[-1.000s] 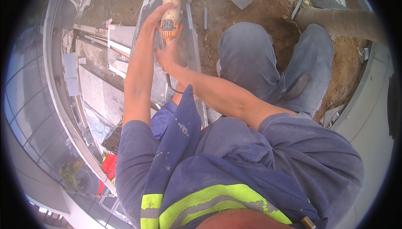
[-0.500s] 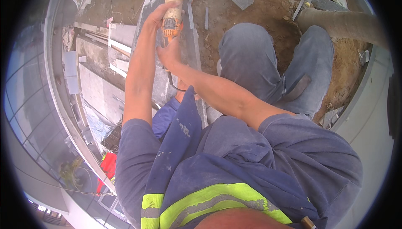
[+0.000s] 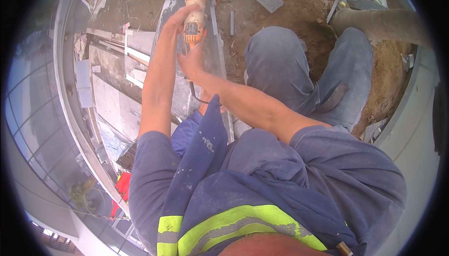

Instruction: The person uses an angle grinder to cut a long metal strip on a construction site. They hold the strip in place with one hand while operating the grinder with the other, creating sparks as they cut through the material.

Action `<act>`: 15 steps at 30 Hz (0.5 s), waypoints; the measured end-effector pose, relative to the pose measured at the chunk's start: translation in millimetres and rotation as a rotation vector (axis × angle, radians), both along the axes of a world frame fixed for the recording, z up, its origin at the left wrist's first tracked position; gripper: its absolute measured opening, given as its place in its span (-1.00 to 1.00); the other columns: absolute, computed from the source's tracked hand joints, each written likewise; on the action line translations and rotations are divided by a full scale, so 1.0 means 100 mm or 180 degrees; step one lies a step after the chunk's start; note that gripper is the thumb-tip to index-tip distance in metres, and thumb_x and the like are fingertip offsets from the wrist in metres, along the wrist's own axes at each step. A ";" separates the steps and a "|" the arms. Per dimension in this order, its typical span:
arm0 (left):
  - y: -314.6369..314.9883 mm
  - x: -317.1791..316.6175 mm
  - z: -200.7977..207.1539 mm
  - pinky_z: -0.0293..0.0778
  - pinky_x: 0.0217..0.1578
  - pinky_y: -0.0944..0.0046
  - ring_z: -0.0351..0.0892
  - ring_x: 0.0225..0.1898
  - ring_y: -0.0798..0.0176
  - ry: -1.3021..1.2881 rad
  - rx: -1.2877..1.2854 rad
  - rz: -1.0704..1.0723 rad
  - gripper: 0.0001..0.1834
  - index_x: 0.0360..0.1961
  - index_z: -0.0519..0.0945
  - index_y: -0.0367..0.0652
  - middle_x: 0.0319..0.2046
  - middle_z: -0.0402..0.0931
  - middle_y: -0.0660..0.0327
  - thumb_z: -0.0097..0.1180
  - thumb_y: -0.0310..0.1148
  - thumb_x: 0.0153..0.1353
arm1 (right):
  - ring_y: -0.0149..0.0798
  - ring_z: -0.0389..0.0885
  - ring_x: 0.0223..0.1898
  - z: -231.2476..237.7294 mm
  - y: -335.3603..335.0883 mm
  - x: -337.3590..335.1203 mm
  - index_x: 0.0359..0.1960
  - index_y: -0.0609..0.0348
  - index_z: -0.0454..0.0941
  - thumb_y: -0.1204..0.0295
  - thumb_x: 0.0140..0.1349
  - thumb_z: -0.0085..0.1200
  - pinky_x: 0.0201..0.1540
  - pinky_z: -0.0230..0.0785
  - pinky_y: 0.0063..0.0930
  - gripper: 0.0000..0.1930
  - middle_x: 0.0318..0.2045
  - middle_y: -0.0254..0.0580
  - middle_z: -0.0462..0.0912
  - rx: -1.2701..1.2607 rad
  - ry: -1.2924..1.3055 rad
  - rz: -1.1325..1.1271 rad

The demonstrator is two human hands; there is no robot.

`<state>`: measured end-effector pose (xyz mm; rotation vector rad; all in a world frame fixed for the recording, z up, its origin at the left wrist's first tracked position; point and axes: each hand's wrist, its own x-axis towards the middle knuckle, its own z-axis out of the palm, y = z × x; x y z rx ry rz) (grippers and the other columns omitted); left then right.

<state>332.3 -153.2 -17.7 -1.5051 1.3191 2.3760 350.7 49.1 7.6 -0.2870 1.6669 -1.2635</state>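
Note:
An orange angle grinder [image 3: 193, 28], caked with pale dust, is held out at the top of the view over a long grey stone slab [image 3: 216, 59]. My left hand [image 3: 181, 16] wraps around the middle of its body. Behind it, my right hand [image 3: 191, 62] is closed around the rear end, where a dark cord [image 3: 192, 90] comes out and loops back. The grinder's metal head points away from me; its disc cannot be made out. Under my forearms, a patch of bare skin and some blue cloth [image 3: 184, 134] show, partly hidden by my vest.
Two legs in jeans [image 3: 278, 64] are bent right of the slab, on brown soil. A square grey tile [image 3: 267, 0] and a narrow strip [image 3: 232, 22] lie on the soil. Boards and offcuts [image 3: 117, 101] are piled at left, beside a metal rail [image 3: 70, 101]. A thick pipe [image 3: 383, 26] crosses at right.
My hands and the grinder have shifted very slightly nearer, with the same grip. The surroundings at left have moved a little rightward in view.

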 end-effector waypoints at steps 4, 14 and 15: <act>0.18 -0.01 0.14 0.84 -0.17 0.03 0.83 -0.17 0.06 0.0122 -0.0023 0.0009 -0.19 0.43 0.38 -0.35 0.04 0.74 -0.22 0.40 -0.13 0.29 | 0.29 0.74 0.11 0.08 0.13 -0.01 0.31 0.50 0.25 0.47 0.20 0.37 0.16 0.54 0.02 -0.28 0.06 0.43 0.68 0.0115 -0.0068 0.0136; 0.15 0.00 0.09 0.85 -0.19 0.04 0.85 -0.15 0.04 0.0089 -0.0099 -0.0068 -0.22 0.36 0.42 -0.43 0.05 0.73 -0.27 0.40 -0.11 0.29 | 0.23 0.77 0.00 -0.03 0.10 0.03 0.25 0.52 0.26 0.48 0.17 0.32 0.08 0.55 0.01 -0.32 -0.04 0.40 0.69 0.0039 -0.0047 0.0093; 0.13 -0.01 0.09 0.86 -0.19 0.03 0.85 -0.14 0.04 0.0057 -0.0100 -0.0061 -0.23 0.35 0.44 -0.42 0.03 0.74 -0.26 0.40 -0.11 0.29 | 0.22 0.77 -0.02 -0.03 0.08 0.03 0.25 0.53 0.25 0.48 0.17 0.32 0.07 0.56 0.01 -0.32 -0.05 0.39 0.69 -0.0002 -0.0055 0.0074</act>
